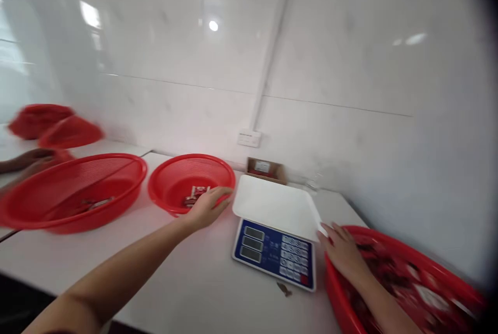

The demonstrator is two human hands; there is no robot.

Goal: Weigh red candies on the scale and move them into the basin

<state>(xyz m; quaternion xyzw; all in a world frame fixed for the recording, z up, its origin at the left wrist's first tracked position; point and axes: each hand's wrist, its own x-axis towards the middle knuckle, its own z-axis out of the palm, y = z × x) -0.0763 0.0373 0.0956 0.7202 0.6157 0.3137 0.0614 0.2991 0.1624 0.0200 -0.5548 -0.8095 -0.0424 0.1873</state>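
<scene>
My left hand (210,207) is at the right front rim of the middle red plastic basket (165,202), its fingers stretched toward the scale and the thumb apart. A bit of red shows between thumb and fingers. Several red-and-white packets (192,196) lie in that basket. My right hand (342,251) is at the right corner of the scale's white pan (278,207), fingers apart, above the rim of the right red basin (336,292). Whether it presses on the pan is unclear. Below the pan is the blue keypad panel of the digital scale (272,253).
A large red basket (128,189) with a few packets stands at the left. Beyond it are another person's hand (35,157) and blurred red baskets (72,131). Against the wall sits a small cardboard box (280,170). A small brown scrap (284,289) lies before the scale.
</scene>
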